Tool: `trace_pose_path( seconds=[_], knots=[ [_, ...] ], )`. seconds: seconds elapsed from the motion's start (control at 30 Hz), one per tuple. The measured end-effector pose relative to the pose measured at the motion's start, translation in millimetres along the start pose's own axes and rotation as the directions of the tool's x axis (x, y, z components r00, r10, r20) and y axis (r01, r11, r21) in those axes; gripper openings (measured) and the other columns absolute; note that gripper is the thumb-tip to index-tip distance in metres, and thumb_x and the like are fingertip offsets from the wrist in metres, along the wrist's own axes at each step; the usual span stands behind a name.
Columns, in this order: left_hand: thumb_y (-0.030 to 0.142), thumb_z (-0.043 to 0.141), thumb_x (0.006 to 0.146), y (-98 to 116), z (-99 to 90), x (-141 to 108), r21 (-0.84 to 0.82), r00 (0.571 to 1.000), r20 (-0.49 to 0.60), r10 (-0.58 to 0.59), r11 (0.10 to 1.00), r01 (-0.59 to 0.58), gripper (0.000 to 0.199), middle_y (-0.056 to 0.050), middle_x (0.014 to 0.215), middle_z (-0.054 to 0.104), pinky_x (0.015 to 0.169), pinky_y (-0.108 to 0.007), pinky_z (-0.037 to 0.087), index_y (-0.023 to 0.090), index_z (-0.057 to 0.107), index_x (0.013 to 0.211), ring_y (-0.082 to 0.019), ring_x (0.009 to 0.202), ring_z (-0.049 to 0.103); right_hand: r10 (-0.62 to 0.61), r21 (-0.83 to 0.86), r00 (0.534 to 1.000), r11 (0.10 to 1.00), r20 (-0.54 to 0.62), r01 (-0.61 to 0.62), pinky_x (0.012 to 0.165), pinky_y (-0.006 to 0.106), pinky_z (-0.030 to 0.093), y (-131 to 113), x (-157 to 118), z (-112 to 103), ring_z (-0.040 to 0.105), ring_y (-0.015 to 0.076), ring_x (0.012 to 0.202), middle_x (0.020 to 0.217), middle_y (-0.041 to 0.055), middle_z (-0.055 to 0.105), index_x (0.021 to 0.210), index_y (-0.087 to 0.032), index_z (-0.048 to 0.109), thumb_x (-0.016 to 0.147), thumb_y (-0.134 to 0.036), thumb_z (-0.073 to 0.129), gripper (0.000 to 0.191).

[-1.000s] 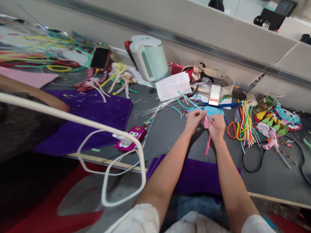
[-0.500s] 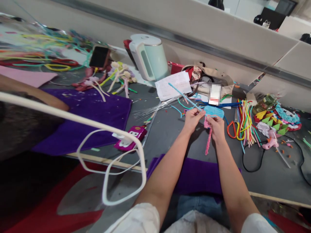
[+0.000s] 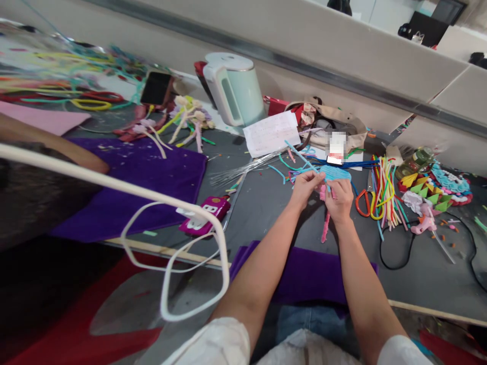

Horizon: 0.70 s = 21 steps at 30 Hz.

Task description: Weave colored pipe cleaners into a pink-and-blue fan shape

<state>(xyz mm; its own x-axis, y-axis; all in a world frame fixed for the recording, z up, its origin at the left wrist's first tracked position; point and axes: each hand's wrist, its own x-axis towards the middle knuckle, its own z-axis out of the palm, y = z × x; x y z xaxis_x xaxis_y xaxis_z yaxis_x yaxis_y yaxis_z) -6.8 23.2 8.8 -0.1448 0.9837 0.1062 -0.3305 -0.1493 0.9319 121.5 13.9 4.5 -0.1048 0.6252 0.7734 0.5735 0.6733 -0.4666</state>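
Over the grey table (image 3: 262,200): left hand (image 3: 305,185), fingers (image 3: 316,177) pinched on a blue pipe cleaner (image 3: 300,156); right hand (image 3: 340,199), likewise closed on a pink strip (image 3: 326,227) between the hands, contact partly hidden. The 2 pieces should handle light, soft, easily bent; pinch near the ends.

A pale panelled wall (image 3: 327,40), crossed by a slanting grey rail (image 3: 304,71), backed the dark grey table (image 3: 262,218) with its light-coloured front edge (image 3: 429,312), while a red chair (image 3: 114,344) stood at the lower left in dim shadow.
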Motion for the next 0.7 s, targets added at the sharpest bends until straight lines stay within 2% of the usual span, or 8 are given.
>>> trace_pose_path(
  seconds=[0.03,0.1,0.17,0.23,0.37,0.6,0.7],
  knots=[
    [0.048,0.08,0.064,-1,-0.6,1,-0.023,1.0,-0.012,-0.022,1.0,0.022,0.04,0.001,0.055,0.057,0.053,-0.023,0.04,0.014,0.061,0.06,-0.008,0.05,0.048,-0.063,-0.031,0.998,0.998,0.03,0.064,0.079,0.036,0.049,0,0,0,0.058,0.0197,0.084,0.084,0.0063,0.067,0.085,-0.023,0.069,0.087,-0.018,0.055,0.015],
    [0.048,0.082,0.061,-3,-2.5,2,-0.057,0.998,-0.029,-0.051,0.997,0.049,0.04,0.002,0.054,0.056,0.053,-0.023,0.041,0.014,0.061,0.061,-0.008,0.05,0.049,-0.115,-0.043,0.992,0.992,0.048,0.117,0.079,0.035,0.049,0,-1,1,0.059,0.0197,0.085,0.087,0.0067,0.068,0.089,-0.023,0.069,0.088,-0.017,0.054,0.017],
    [0.048,0.083,0.059,-5,-4.4,3,-0.06,0.998,-0.036,-0.048,0.997,0.046,0.04,0.002,0.054,0.057,0.053,-0.023,0.041,0.014,0.062,0.061,-0.009,0.05,0.049,-0.085,-0.012,0.996,0.996,0.021,0.086,0.079,0.034,0.05,0,-2,4,0.06,0.0191,0.085,0.087,0.0063,0.069,0.088,-0.022,0.069,0.089,-0.02,0.055,0.014],
    [0.048,0.084,0.058,-5,-5.2,4,-0.04,0.998,-0.049,-0.026,0.999,0.024,0.04,0.001,0.054,0.057,0.053,-0.023,0.041,0.014,0.062,0.061,-0.009,0.051,0.049,0.004,0.052,1.0,0.999,-0.007,-0.004,0.078,0.032,0.051,1,-4,8,0.062,0.018,0.084,0.085,0.0056,0.069,0.087,-0.022,0.068,0.089,-0.025,0.057,0.012],
    [0.047,0.084,0.058,-2,-3.9,4,-0.035,0.996,-0.077,-0.04,0.999,0.037,0.039,0.001,0.055,0.057,0.052,-0.024,0.041,0.014,0.063,0.062,-0.009,0.05,0.049,0.151,0.134,0.988,0.979,0.027,-0.153,0.075,0.03,0.052,3,-5,11,0.064,0.017,0.081,0.084,0.0047,0.07,0.085,-0.021,0.067,0.089,-0.032,0.057,0.016],
    [0.043,0.081,0.061,5,-3.6,1,-0.049,0.984,-0.042,-0.171,0.984,0.169,0.033,-0.002,0.06,0.061,0.051,-0.025,0.044,0.014,0.065,0.065,-0.012,0.055,0.054,0.039,0.003,0.999,0.999,0.028,-0.039,0.079,0.034,0.05,3,-1,4,0.059,0.0188,0.083,0.084,0.006,0.066,0.084,-0.022,0.068,0.088,-0.022,0.056,0.013],
    [0.035,0.077,0.062,9,-5.0,0,-0.059,0.983,-0.011,-0.181,0.982,0.18,0.024,-0.003,0.063,0.063,0.053,-0.025,0.045,0.014,0.069,0.071,-0.013,0.059,0.057,0.056,0.016,0.998,0.998,0.021,-0.057,0.08,0.034,0.049,5,-2,4,0.058,0.0189,0.085,0.084,0.006,0.065,0.086,-0.021,0.068,0.088,-0.022,0.055,0.013]
  ],
)
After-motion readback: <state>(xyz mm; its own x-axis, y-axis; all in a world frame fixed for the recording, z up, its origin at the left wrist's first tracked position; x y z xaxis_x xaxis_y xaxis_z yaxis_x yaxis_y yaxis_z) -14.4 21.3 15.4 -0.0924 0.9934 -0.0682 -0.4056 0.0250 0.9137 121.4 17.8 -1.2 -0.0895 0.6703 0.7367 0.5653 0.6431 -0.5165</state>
